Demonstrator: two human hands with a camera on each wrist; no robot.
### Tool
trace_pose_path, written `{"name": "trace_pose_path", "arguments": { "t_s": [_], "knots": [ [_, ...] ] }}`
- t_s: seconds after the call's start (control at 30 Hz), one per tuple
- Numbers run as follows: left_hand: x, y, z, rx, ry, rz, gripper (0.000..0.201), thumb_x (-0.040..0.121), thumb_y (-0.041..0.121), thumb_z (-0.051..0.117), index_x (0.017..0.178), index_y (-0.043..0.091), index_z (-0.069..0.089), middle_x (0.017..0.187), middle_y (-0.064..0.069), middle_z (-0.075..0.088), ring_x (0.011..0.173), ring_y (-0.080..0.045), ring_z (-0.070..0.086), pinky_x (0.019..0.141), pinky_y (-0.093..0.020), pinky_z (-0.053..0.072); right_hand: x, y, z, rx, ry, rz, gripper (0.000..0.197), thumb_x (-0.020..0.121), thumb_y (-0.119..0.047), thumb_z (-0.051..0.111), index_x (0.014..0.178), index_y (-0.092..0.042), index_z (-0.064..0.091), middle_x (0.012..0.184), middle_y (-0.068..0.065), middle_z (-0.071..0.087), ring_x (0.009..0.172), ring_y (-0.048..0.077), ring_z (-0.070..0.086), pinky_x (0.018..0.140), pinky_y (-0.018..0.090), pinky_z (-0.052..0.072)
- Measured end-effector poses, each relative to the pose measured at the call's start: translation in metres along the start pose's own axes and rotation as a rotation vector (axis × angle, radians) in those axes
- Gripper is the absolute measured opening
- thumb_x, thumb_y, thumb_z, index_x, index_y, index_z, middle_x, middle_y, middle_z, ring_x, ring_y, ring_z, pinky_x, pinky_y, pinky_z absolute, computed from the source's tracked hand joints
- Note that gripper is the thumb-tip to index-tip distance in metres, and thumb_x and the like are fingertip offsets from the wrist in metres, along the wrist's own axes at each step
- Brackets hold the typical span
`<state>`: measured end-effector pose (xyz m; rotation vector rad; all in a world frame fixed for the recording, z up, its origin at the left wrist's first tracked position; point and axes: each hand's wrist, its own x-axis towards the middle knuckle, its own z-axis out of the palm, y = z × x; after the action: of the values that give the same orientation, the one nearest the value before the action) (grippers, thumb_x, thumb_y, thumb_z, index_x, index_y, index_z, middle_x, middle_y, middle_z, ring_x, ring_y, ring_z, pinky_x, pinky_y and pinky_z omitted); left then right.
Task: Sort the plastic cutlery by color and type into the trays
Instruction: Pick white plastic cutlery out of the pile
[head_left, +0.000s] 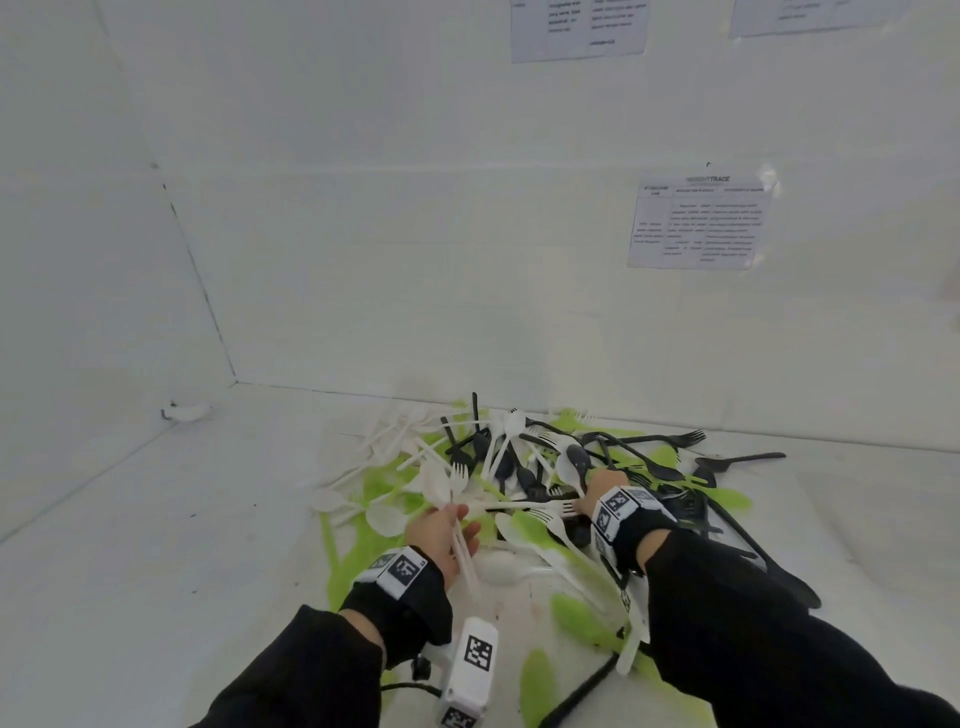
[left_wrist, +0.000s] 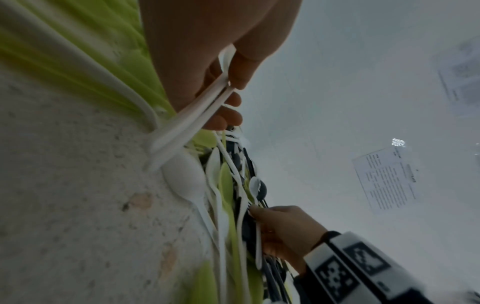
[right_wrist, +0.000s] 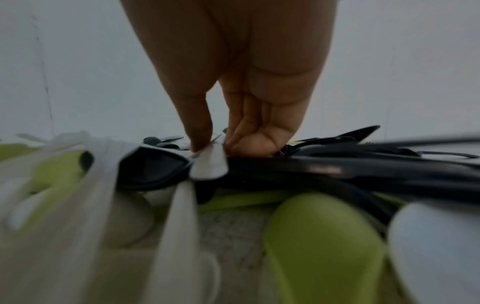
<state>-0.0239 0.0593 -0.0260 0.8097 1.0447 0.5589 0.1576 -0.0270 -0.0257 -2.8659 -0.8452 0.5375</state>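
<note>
A mixed pile of white, green and black plastic cutlery (head_left: 524, 483) lies on the white table (head_left: 182, 519) against the back wall. My left hand (head_left: 457, 519) grips a small bundle of white forks (head_left: 457, 475) at the pile's near left edge; their handles (left_wrist: 187, 127) run out under my palm. My right hand (head_left: 592, 486) reaches into the middle of the pile. There, thumb and fingers (right_wrist: 202, 131) pinch the handle end of a white spoon (right_wrist: 209, 164) lying over black pieces; its bowl (left_wrist: 255, 184) shows in the left wrist view. No tray is in view.
Walls close the table at the back and left, with printed sheets (head_left: 698, 223) taped up. A white tagged device (head_left: 470, 670) with a black cable lies near the front edge between my forearms. Black forks (head_left: 737, 460) trail off to the right.
</note>
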Motion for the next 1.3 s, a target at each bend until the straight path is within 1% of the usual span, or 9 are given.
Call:
{"name": "trace_pose_path", "arguments": {
  "t_s": [0.17,0.3,0.4,0.47,0.57,0.7,0.9,1.07,1.3],
  "knots": [
    [0.005,0.004,-0.008,-0.001,0.056,0.027,0.029,0.097,0.006,0.044,0.071,0.001,0.056,0.072,-0.009,0.055,0.062,-0.019,0.05,0.057,-0.029,0.041,0.007,0.002,-0.018,0.036,-0.012,-0.046,0.046,0.088,-0.033,0.061,0.124,-0.006,0.051,0.112,0.011,0.062,0.102,0.024,0.06,0.078,0.028,0.046],
    [0.004,0.004,-0.007,-0.001,0.075,0.021,0.03,0.097,0.005,0.044,0.069,0.001,0.055,0.071,-0.009,0.054,0.061,-0.019,0.049,0.056,-0.029,0.039,-0.001,0.006,-0.034,0.093,0.006,-0.067,0.037,0.089,-0.04,0.057,0.068,-0.011,0.048,0.072,0.004,0.051,0.071,0.02,0.055,0.059,0.025,0.039],
    [0.002,0.003,-0.003,0.0,0.071,0.02,0.031,0.097,0.005,0.043,0.069,0.001,0.054,0.071,-0.01,0.053,0.062,-0.019,0.048,0.056,-0.028,0.038,-0.005,0.003,-0.041,0.295,0.188,-0.045,0.026,0.095,-0.025,0.051,0.104,-0.001,0.058,0.106,0.016,0.062,0.106,0.031,0.057,0.083,0.032,0.044],
    [0.001,0.002,0.0,0.005,0.074,0.034,0.032,0.097,0.007,0.043,0.068,0.001,0.055,0.07,-0.01,0.052,0.062,-0.018,0.049,0.057,-0.028,0.039,-0.013,-0.006,-0.04,0.294,0.257,-0.1,0.028,0.099,-0.016,0.041,0.119,0.001,0.049,0.119,0.02,0.058,0.113,0.033,0.053,0.085,0.033,0.043],
    [0.001,-0.001,0.002,0.012,0.076,0.055,0.033,0.098,0.009,0.043,0.069,0.002,0.055,0.072,-0.01,0.054,0.064,-0.018,0.051,0.058,-0.028,0.041,-0.036,-0.02,-0.023,0.13,0.136,-0.282,0.026,0.097,-0.015,0.04,0.116,-0.001,0.052,0.107,0.016,0.058,0.1,0.029,0.056,0.084,0.033,0.044],
    [-0.001,-0.004,0.0,0.015,0.084,0.07,0.03,0.098,0.008,0.043,0.07,0.004,0.055,0.073,-0.008,0.056,0.065,-0.018,0.052,0.059,-0.029,0.042,-0.055,-0.029,0.015,-0.189,-0.175,-0.328,0.023,0.09,-0.028,0.054,0.082,-0.006,0.053,0.085,0.004,0.046,0.081,0.02,0.054,0.07,0.025,0.046],
    [-0.004,-0.004,-0.004,0.007,0.088,0.067,0.028,0.097,0.007,0.043,0.071,0.005,0.055,0.073,-0.007,0.056,0.065,-0.017,0.052,0.06,-0.028,0.043,-0.061,-0.033,0.017,-0.194,-0.103,-0.334,0.034,0.093,-0.022,0.054,0.119,-0.001,0.052,0.112,0.014,0.055,0.115,0.026,0.054,0.093,0.028,0.045],
    [-0.006,-0.004,-0.002,0.007,0.087,0.077,0.029,0.097,0.006,0.044,0.07,0.003,0.055,0.07,-0.009,0.054,0.061,-0.018,0.05,0.057,-0.028,0.042,-0.052,-0.033,0.01,-0.106,-0.046,-0.304,0.037,0.094,-0.013,0.048,0.13,-0.003,0.046,0.132,0.015,0.049,0.122,0.028,0.05,0.097,0.03,0.043],
    [-0.006,-0.003,0.001,0.0,0.087,0.076,0.026,0.097,0.007,0.044,0.073,0.004,0.055,0.074,-0.007,0.056,0.064,-0.017,0.051,0.057,-0.028,0.043,-0.049,-0.032,0.01,-0.118,-0.041,-0.282,0.037,0.093,-0.011,0.049,0.128,0.003,0.048,0.133,0.02,0.049,0.124,0.032,0.048,0.098,0.034,0.041]
  ]
}}
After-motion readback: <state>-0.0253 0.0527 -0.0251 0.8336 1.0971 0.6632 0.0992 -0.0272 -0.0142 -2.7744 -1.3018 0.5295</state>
